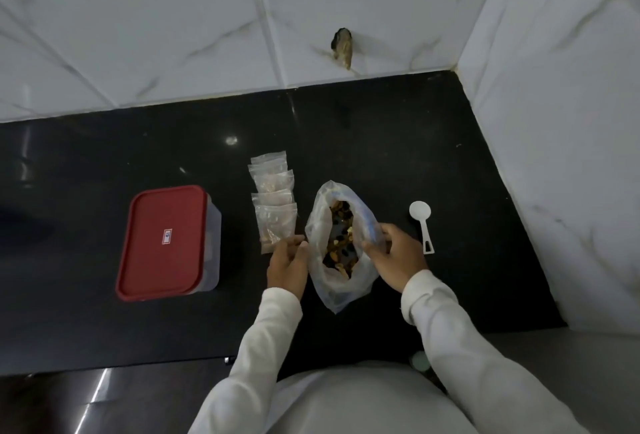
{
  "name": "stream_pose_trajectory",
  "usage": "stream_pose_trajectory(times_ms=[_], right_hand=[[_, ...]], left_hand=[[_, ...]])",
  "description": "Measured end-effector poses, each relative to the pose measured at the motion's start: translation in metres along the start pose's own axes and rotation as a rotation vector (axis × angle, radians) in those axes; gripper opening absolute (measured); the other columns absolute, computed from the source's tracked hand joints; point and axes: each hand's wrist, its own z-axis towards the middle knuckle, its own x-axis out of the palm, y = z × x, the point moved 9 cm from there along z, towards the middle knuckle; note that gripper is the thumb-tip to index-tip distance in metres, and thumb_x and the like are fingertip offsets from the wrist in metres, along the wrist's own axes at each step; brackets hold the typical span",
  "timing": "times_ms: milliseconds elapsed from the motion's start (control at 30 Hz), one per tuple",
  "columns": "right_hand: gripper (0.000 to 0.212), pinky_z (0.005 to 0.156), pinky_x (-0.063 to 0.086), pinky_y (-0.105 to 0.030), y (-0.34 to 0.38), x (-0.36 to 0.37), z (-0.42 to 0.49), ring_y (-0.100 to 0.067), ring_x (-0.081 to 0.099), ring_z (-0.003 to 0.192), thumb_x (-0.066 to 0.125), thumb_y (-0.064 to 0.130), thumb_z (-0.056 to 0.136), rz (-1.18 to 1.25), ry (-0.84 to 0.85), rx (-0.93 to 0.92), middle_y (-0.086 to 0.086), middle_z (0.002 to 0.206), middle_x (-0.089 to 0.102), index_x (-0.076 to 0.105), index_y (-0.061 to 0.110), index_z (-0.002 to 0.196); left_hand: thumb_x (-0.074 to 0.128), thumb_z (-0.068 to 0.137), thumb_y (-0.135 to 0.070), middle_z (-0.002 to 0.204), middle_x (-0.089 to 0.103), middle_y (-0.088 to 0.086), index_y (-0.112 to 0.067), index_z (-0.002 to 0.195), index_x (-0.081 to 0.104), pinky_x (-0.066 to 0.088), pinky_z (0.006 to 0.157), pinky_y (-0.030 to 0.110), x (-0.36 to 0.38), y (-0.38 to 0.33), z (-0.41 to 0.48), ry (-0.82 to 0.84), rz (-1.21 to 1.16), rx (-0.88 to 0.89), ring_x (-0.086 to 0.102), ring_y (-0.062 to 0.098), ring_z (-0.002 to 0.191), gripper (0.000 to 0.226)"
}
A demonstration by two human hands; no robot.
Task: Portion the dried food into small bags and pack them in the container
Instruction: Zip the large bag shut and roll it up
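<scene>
Portioning looks well advanced: we count about 5 filled small bags [273, 205] in a row between the lidded container [166, 243] and the open big bag [341, 243]. Our right hand [394, 257] pinches the big bag's rim. Whether our left hand [287, 263] grips anything, we cannot tell. Packing is not yet begun, we judge.

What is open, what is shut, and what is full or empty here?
container, shut, red lid on.
big bag, open, dried food inside.
small bags, lying overlapped, some food inside.
spoon, empty, lying untouched.
right hand, grips big bag's rim.
left hand, beside big bag, hold unclear.
</scene>
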Motion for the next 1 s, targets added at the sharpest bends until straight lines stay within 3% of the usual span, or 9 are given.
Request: stream_pose_trajectory(times_ms=[133,233,433,533,600,667,767,900,1000], right_hand=[[0.026,0.091,0.051,-0.038,-0.003,0.006,0.001,-0.018,0.062,0.099,0.063,0.035,0.089,0.140,0.057,0.070,-0.002,0.104,0.066,0.063,0.019,0.110],[0.019,0.096,0.050,-0.047,-0.003,0.009,0.000,-0.020,0.064,0.100,0.062,0.032,0.089,0.332,0.052,0.116,-0.005,0.104,0.069,0.066,0.023,0.105],[0.023,0.097,0.050,-0.043,0.008,0.014,-0.007,-0.017,0.066,0.102,0.066,0.032,0.087,0.584,-0.009,0.156,0.001,0.104,0.072,0.068,0.029,0.110],[0.028,0.097,0.049,-0.041,0.019,0.015,-0.011,-0.021,0.068,0.104,0.060,0.039,0.091,0.827,0.020,0.176,-0.005,0.108,0.073,0.072,0.022,0.109],[0.025,0.099,0.049,-0.043,0.021,0.008,-0.013,-0.022,0.067,0.106,0.062,0.032,0.090,0.880,-0.047,0.165,-0.006,0.110,0.073,0.072,0.019,0.110],[0.024,0.100,0.048,-0.042,0.021,-0.001,-0.015,-0.017,0.065,0.108,0.065,0.025,0.089,0.752,-0.121,0.121,0.003,0.111,0.072,0.071,0.026,0.112],[0.027,0.096,0.049,-0.034,0.026,-0.019,-0.025,-0.009,0.060,0.108,0.062,0.020,0.091,0.309,-0.267,0.046,0.015,0.111,0.066,0.068,0.035,0.112],[0.026,0.088,0.046,-0.022,0.054,-0.027,-0.042,-0.009,0.059,0.104,0.059,0.015,0.093,-0.278,-0.590,-0.172,0.008,0.113,0.060,0.065,0.025,0.116],[0.028,0.087,0.043,-0.020,0.056,-0.018,-0.047,-0.012,0.059,0.106,0.056,0.014,0.094,-0.393,-0.653,-0.229,0.003,0.118,0.058,0.063,0.022,0.120]], left_hand=[[0.056,0.098,-0.017,0.111,0.069,0.009,-0.012,0.111,0.068,0.054,0.096,0.047,0.002,0.002,0.003,0.030,-0.208,-0.123,0.066,0.027,0.104,0.018],[0.060,0.096,-0.020,0.115,0.069,0.009,-0.015,0.110,0.068,0.053,0.098,0.046,0.007,0.000,0.003,0.123,-0.168,-0.175,0.065,0.027,0.107,0.017],[0.063,0.093,-0.016,0.119,0.062,0.009,-0.018,0.103,0.063,0.054,0.097,0.047,0.015,-0.009,0.003,0.221,-0.096,-0.188,0.061,0.028,0.111,0.010],[0.062,0.092,-0.012,0.118,0.063,0.011,-0.015,0.106,0.064,0.055,0.092,0.046,0.015,-0.004,0.002,0.223,-0.237,-0.266,0.061,0.031,0.111,0.014],[0.064,0.091,-0.010,0.120,0.064,0.013,-0.012,0.114,0.064,0.057,0.089,0.045,0.014,0.001,0.001,0.247,-0.318,-0.303,0.062,0.032,0.110,0.023],[0.067,0.090,-0.013,0.122,0.063,0.013,-0.013,0.118,0.062,0.057,0.086,0.042,0.013,0.004,0.001,0.293,-0.297,-0.321,0.062,0.031,0.110,0.028],[0.071,0.088,-0.020,0.116,0.064,0.007,-0.017,0.114,0.062,0.057,0.082,0.035,0.011,0.004,0.005,0.295,-0.144,-0.230,0.062,0.024,0.105,0.027],[0.074,0.086,-0.022,0.107,0.063,0.000,-0.023,0.107,0.060,0.055,0.091,0.037,0.014,-0.013,0.007,0.267,0.044,0.018,0.062,0.017,0.100,0.025],[0.072,0.086,-0.011,0.100,0.061,-0.003,-0.027,0.097,0.058,0.053,0.082,0.025,0.016,-0.032,-0.003,0.272,0.035,0.194,0.062,0.014,0.093,0.024]])
